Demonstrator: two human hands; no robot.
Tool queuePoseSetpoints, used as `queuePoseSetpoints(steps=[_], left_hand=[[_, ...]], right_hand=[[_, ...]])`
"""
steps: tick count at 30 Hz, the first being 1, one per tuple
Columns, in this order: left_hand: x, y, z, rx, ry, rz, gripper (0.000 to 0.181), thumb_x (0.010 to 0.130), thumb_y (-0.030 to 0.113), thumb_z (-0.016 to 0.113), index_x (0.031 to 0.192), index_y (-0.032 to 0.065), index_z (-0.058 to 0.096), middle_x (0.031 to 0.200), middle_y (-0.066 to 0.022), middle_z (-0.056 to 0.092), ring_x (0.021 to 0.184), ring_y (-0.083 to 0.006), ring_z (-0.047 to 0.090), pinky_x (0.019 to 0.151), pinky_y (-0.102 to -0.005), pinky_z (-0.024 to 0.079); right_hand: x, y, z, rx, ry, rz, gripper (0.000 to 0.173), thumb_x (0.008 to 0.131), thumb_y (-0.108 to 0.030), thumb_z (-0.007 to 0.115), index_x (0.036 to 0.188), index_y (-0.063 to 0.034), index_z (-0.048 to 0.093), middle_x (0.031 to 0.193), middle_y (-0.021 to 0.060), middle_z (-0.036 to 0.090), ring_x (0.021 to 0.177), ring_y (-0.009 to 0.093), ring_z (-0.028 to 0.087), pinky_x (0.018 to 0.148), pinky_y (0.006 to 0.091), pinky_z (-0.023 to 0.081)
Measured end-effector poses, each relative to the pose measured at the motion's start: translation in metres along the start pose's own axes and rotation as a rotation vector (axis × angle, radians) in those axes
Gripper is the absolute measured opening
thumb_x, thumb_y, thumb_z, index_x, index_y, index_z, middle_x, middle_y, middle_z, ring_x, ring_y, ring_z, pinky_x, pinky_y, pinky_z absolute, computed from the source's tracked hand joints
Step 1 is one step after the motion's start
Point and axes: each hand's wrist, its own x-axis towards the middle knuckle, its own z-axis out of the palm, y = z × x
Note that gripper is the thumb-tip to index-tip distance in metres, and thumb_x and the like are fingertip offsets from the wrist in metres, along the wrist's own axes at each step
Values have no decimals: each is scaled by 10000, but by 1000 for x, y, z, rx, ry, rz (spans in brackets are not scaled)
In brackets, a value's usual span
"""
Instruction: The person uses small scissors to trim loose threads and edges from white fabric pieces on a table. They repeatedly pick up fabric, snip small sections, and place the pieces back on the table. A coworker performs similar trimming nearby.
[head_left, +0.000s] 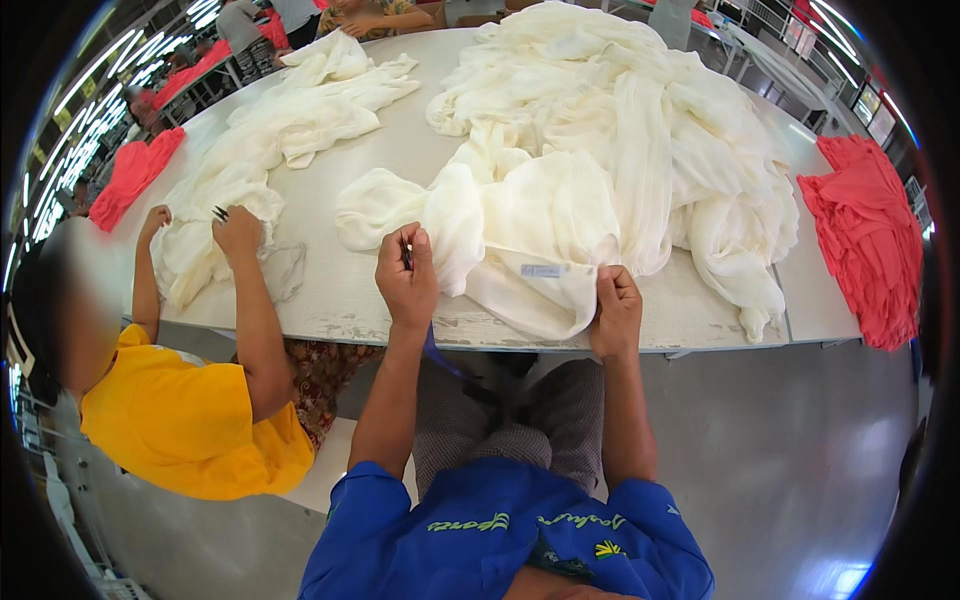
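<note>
A cream garment of thin cloth (551, 199) lies at the table's front edge, its opening drawn out towards me. My right hand (619, 311) pinches the edge of this opening at its right end. A small label (545, 270) with writing sits inside the band, left of my right fingers. My left hand (407, 277) is curled around a small dark tool (406, 256), mostly hidden by the fingers. A blue cord (442, 356) hangs below that hand. The left thumb is beside a bunched fold of the cloth; whether it grips the fold I cannot tell.
A large heap of cream cloth (570, 67) covers the table's (337, 292) back right. Coral-red cloth (870, 240) is stacked at the right edge. At my left, a co-worker in yellow (187, 420) holds dark snips (220, 214) over more cream cloth (255, 142).
</note>
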Motion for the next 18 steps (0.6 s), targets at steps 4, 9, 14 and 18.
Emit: queuePoseSetpoints(steps=[4,9,14,18], left_hand=[[-5,5,-3,48,-80,59,232,980,221,658,993,-11,655,827,-29,619,698,-88,502,639,-250,446],[-6,10,-1,94,-212,100,197,968,200,670,929,6,660,779,-18,598,663,-89,481,625,-251,432],[-5,0,1,142,-257,84,170,978,167,646,920,8,648,703,3,562,601,-58,471,576,-239,419],[-7,0,2,171,-280,16,188,971,188,653,932,5,661,772,-59,619,620,-138,535,601,-282,453]], right_hand=[[-3,1,3,27,0,-61,207,1023,-239,592,974,-38,613,891,33,680,744,85,605,695,238,495],[-14,-1,4,-137,-51,-168,212,997,-233,630,1012,-21,623,978,66,679,874,126,634,781,262,493],[-40,-14,13,-682,-366,-522,366,831,-188,788,1118,-18,638,1170,129,632,1131,259,587,924,366,476],[-45,-21,27,-1110,-505,-640,390,771,-109,794,1133,-41,666,1195,130,647,1169,350,554,974,403,462]])
